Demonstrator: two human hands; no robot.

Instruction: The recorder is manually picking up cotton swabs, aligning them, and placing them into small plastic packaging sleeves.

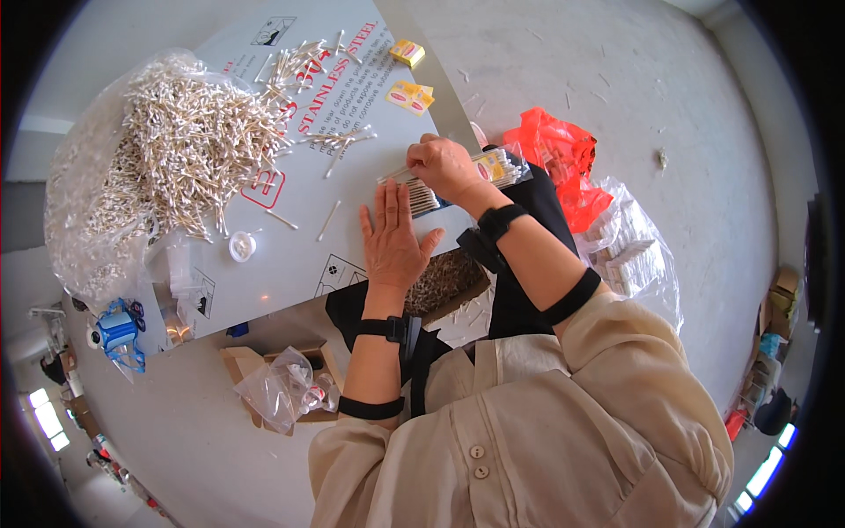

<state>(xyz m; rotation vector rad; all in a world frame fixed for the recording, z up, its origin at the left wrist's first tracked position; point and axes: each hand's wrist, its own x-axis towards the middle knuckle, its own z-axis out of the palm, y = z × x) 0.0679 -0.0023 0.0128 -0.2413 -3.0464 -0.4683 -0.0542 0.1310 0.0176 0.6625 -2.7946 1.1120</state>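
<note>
My left hand [393,251] lies flat, its fingers stretched out, with the fingertips at a row of cotton swabs [421,195] near the table's right edge. Just above that row is my right hand [442,167], its fingers curled into a pinch. Whatever is between those fingers is hidden. Beside my right wrist lies a clear packet of cotton swabs [509,167] with a yellow card [488,167] in it. A big heap of loose cotton swabs [198,141] spills from a clear plastic bag [84,189] on the table's left side.
Yellow cards [410,97] and a small yellow pack [407,53] lie at the table's far edge. A small round white tub [242,246] stands near the heap. Right of the table are a red plastic bag [554,150] and a clear bag of white packs [635,264]. Below sits a cardboard box [242,363].
</note>
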